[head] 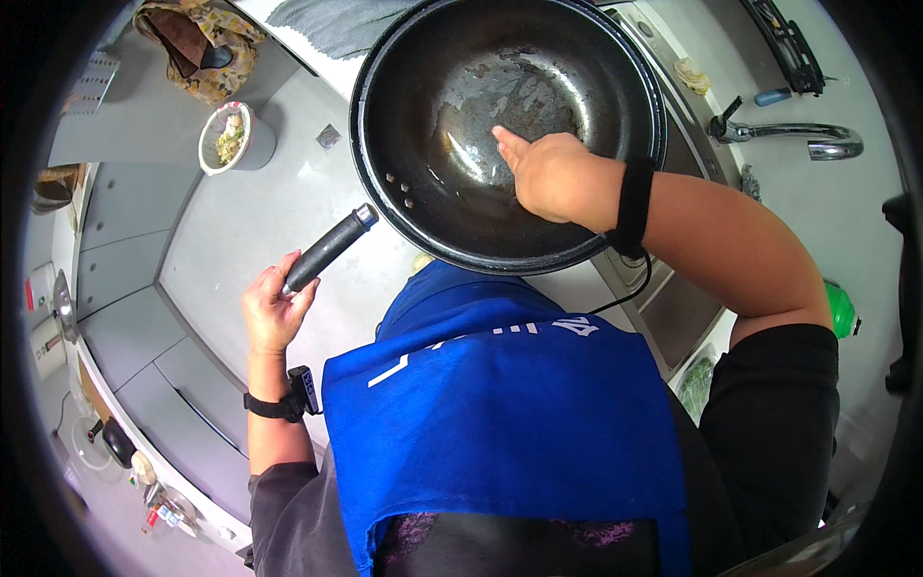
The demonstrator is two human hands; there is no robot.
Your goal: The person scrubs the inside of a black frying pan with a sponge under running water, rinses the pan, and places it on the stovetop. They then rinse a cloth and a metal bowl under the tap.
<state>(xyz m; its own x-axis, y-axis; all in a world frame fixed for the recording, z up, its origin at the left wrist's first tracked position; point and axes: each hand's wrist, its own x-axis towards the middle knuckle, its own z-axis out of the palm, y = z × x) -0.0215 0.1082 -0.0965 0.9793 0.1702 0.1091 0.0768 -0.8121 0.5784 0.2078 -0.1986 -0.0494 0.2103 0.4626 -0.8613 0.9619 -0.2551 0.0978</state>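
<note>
A large black wok [404,137] with wet patches on its inner surface is held up in front of me, partly above the counter and sink edge. My left hand [277,299] grips the end of the wok's black handle [328,249], which points down and left from the rim. Inside the wok is my right hand [551,173], its fingers pointing left over the wet bottom. Its index finger is stretched out; whether it touches the metal is unclear. I see nothing held in that hand. A grey cloth [335,25] lies on the counter behind the wok.
At the right are a steel sink [678,324], a chrome faucet [793,131], a black rack [786,47] and a green bottle [840,310]. A bin [252,144] with food scraps stands on the floor at the left, near grey cabinets [137,263]. A patterned bag [216,76] is at the upper left.
</note>
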